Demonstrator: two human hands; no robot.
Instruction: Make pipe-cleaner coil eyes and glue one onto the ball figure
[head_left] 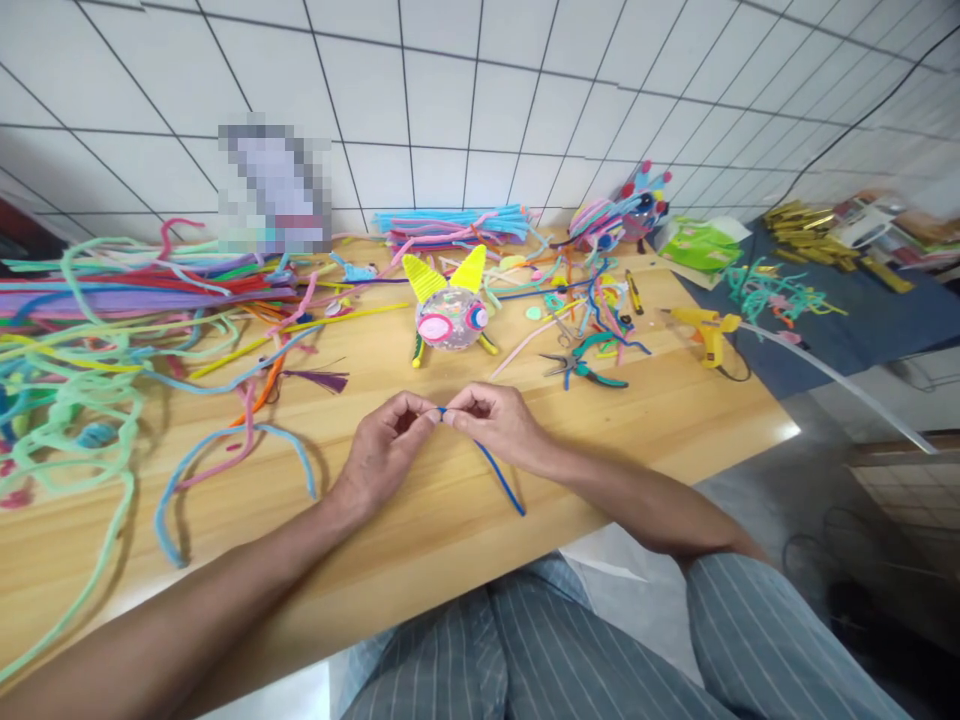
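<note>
Between my two hands, over the front middle of the table, is a dark blue pipe cleaner (pixel 501 478). Its long tail slants down to the right below my right hand. My left hand (pixel 394 435) pinches the short end with thumb and forefinger. Right beside it, my right hand (pixel 499 420) pinches the same pipe cleaner, fingertips almost touching. Just beyond them stands a round figure (pixel 451 320) with yellow pointed ears, pink and blue disc eyes and short dark-and-yellow legs.
Pipe cleaners (pixel 150 300) in many colours pile up at the left. Teal-handled pliers (pixel 592 368) and a yellow hot glue gun (pixel 705 330) lie to the right. A blue pipe cleaner bundle (pixel 457 222) rests against the tiled wall (pixel 435 110). A second colourful figure (pixel 600 222) stands behind.
</note>
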